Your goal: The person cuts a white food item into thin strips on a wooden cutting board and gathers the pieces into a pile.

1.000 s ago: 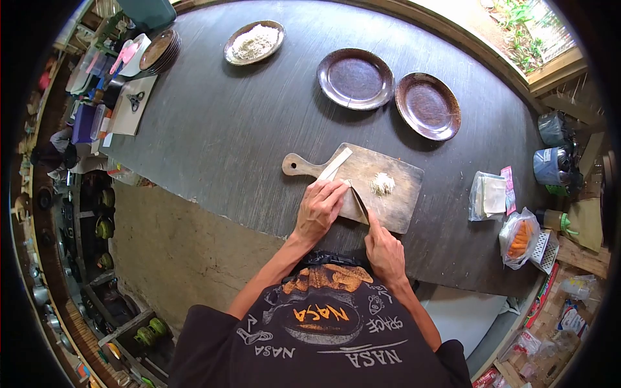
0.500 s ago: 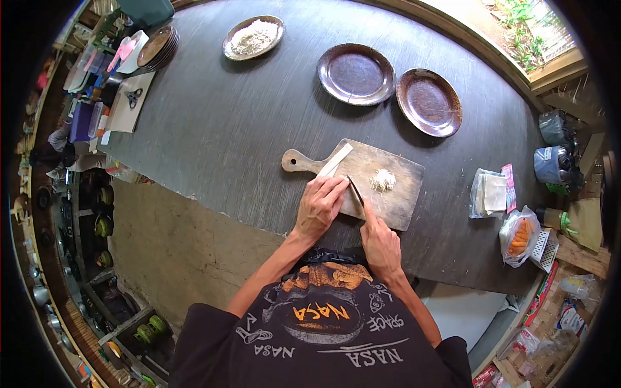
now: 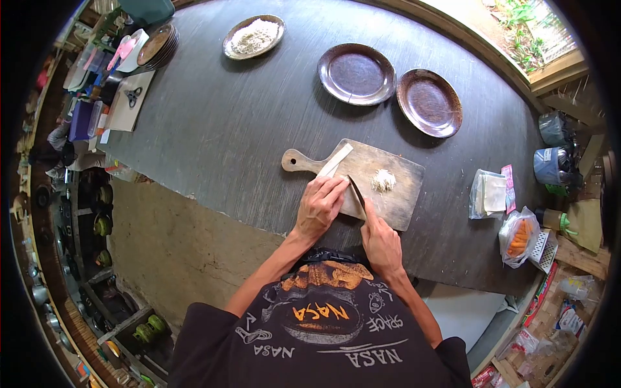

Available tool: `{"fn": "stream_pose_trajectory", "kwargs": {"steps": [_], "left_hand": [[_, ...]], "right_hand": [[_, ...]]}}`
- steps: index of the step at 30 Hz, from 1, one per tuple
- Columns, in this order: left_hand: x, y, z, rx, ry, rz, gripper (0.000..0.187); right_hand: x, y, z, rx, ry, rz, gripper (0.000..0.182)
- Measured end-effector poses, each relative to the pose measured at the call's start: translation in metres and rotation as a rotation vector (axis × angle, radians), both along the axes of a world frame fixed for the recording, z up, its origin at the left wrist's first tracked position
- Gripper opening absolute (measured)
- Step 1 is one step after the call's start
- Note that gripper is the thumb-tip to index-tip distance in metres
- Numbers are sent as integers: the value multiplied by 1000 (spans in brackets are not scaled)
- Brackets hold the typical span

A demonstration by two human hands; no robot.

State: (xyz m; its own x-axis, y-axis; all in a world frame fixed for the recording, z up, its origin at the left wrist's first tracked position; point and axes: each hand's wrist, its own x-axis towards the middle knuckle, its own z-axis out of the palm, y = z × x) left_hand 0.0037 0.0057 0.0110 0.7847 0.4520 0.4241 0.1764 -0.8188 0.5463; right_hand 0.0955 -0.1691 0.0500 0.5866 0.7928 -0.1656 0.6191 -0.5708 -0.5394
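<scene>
On the wooden cutting board [image 3: 402,169] lies a long, pale, flat strip [image 3: 339,156], slanting toward the board's handle. My left hand [image 3: 321,202] presses over its near end, fingers curled together and hiding that part. The knife [image 3: 356,191] is in my right hand [image 3: 381,240], its dark blade standing right beside my left fingertips. My right index finger stretches along the knife toward the blade. A small heap of thin white shreds [image 3: 383,180] sits on the board to the right of the blade.
Two brown oval plates [image 3: 357,74] [image 3: 429,103] stand beyond the board. A plate of white shreds [image 3: 254,37] is farther left. Packaged square sheets [image 3: 488,194] and bagged carrots [image 3: 520,237] lie at right. Scissors [image 3: 133,97] rest on a pale board near stacked plates [image 3: 158,48].
My right hand and the knife have shifted very slightly, with more of the blade showing. My left hand, the strip and the heap stay in place.
</scene>
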Motion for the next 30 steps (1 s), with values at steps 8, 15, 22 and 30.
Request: {"fn": "stream_pose_trajectory", "kwargs": {"steps": [8, 15, 22, 30], "left_hand": [[0, -1, -1, -14, -14, 11, 30], [1, -1, -3, -17, -29, 20, 30], [0, -2, -3, -40, -27, 24, 29], [1, -2, -1, -32, -37, 33, 28]], "right_hand": [[-1, 2, 0, 14, 14, -4, 67], [1, 3, 3, -6, 11, -5, 66], [1, 0, 8, 20, 21, -33, 66], [1, -2, 4, 11, 14, -49, 66]]}}
